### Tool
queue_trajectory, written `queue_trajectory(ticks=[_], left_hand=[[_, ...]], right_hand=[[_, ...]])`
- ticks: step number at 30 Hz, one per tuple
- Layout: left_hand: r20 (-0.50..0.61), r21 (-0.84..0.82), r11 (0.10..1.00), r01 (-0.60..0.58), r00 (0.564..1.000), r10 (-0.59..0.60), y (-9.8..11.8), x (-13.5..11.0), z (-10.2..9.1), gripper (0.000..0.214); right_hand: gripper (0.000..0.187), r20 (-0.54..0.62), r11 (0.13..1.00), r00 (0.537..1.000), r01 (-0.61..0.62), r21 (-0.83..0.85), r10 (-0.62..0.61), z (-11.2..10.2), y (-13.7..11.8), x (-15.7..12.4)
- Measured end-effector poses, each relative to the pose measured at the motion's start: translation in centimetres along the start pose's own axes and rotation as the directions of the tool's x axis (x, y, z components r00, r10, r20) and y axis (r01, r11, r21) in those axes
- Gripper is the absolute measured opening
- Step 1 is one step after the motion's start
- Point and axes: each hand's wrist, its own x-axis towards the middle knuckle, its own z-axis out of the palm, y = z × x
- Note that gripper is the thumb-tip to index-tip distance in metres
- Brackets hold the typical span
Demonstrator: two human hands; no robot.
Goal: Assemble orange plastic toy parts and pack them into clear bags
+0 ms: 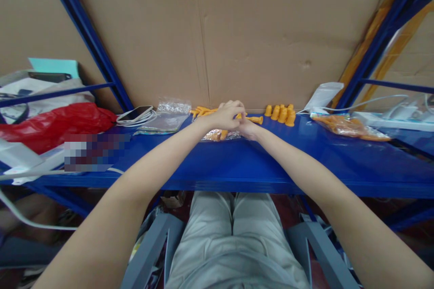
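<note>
Cardboard panel (257, 31) stands along the far side of the blue bench (210, 162), with a red plastic bag (61, 126) at left, a filled bag of orange parts (349, 125) at right and clear plastic bags (166, 119) left of centre. Left hand (229, 115) and right hand (250, 130) meet at mid-bench, toward the far side, at the spread of loose orange pieces (202, 111); fingers are bent, can't tell whether they're grasping one. Upright orange cups (281, 114) sit clustered just right of the hands.
</note>
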Motion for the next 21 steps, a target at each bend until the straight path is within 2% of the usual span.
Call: queue_trajectory(ticks=[3,7,9,11,15,21], left_hand=[[-0.134,-0.026,0.992,0.124,0.983,-0.126,-1.7,-1.0,0.5,0.037],[-0.261,-0.058,0.925,0.375,0.889,-0.376,-4.0,-2.9,2.4,0.051],[-0.267,-0.103,0.878,0.468,0.837,-0.478,-4.7,-3.7,3.6,0.053],[-0.239,-0.156,0.84,0.52,0.805,-0.543,-5.1,-4.3,4.6,0.057],[-0.2,-0.218,0.842,0.494,0.821,-0.534,-5.2,-4.6,5.6,0.059],[-0.127,-0.189,0.866,0.462,0.863,-0.488,-4.8,-4.4,6.3,0.058]], right_hand=[[0.019,-0.052,0.997,0.997,-0.055,0.053,0.058,0.4,-0.5,-0.4],[0.025,-0.069,0.995,0.993,-0.099,0.023,0.1,0.9,-1.2,-0.9],[0.026,-0.082,0.996,0.992,-0.092,0.022,0.093,1.1,-1.4,-1.0],[0.027,-0.108,0.997,0.991,-0.079,0.015,0.08,1.2,-1.4,-1.0],[0.026,-0.114,0.999,0.993,-0.036,-0.041,0.031,1.0,-0.9,-0.8],[0.024,-0.056,0.998,0.998,-0.032,-0.059,0.029,0.5,-0.4,-0.8]])
